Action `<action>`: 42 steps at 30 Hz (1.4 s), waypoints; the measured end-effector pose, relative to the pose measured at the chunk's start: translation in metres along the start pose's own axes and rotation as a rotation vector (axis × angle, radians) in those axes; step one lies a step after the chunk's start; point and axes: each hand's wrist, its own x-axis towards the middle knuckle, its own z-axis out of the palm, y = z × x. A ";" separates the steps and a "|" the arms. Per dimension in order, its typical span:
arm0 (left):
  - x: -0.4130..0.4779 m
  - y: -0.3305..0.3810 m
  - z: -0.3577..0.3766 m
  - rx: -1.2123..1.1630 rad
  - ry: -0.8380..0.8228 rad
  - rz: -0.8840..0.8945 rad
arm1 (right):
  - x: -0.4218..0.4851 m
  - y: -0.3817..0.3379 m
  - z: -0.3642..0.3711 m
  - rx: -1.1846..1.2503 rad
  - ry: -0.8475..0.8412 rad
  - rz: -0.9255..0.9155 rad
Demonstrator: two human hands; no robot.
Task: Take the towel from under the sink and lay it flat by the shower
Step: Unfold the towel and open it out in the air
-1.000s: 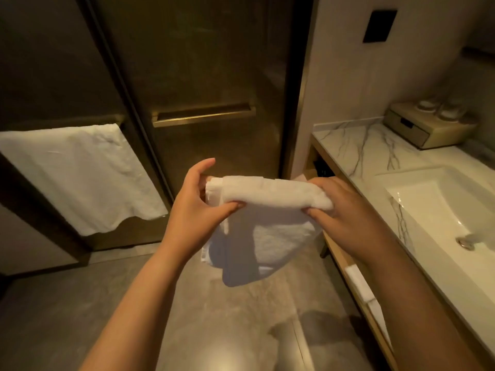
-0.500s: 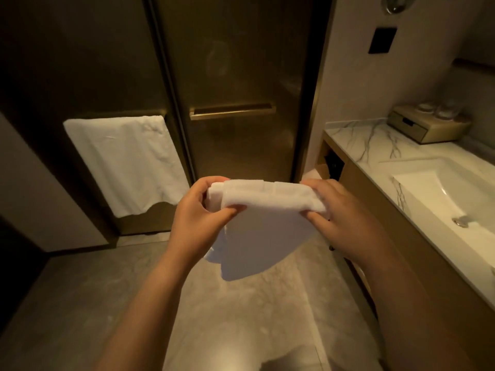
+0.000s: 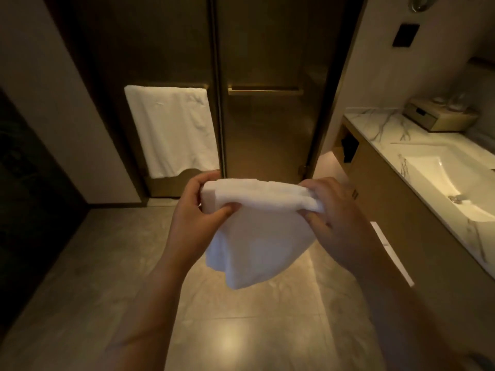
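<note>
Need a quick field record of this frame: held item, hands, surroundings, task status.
held item: white folded towel, partly unfolded, lower part hanging loose
left hand: grip on the towel's left end, thumb in front
right hand: grip pinching the towel's right end
height: towel in the air above the tiled floor, not touching it
ahead: shower door with bar handle
other towel: hanging towel on the left glass panel
right side: marble counter with sink
task status: towel not yet laid flat
</note>
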 end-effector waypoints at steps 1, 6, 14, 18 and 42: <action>-0.010 0.004 -0.004 -0.007 -0.006 -0.012 | -0.007 -0.006 -0.003 0.002 -0.004 -0.018; -0.062 0.021 -0.008 -0.003 -0.022 -0.080 | -0.045 -0.024 -0.021 -0.013 -0.008 -0.068; -0.149 0.051 0.016 0.016 -0.023 -0.113 | -0.132 -0.023 -0.060 0.094 -0.039 -0.041; -0.184 0.065 0.024 0.051 -0.051 -0.125 | -0.170 -0.028 -0.078 0.094 -0.044 -0.012; -0.169 0.030 -0.191 0.071 -0.018 -0.065 | -0.121 -0.219 0.045 0.067 -0.083 0.025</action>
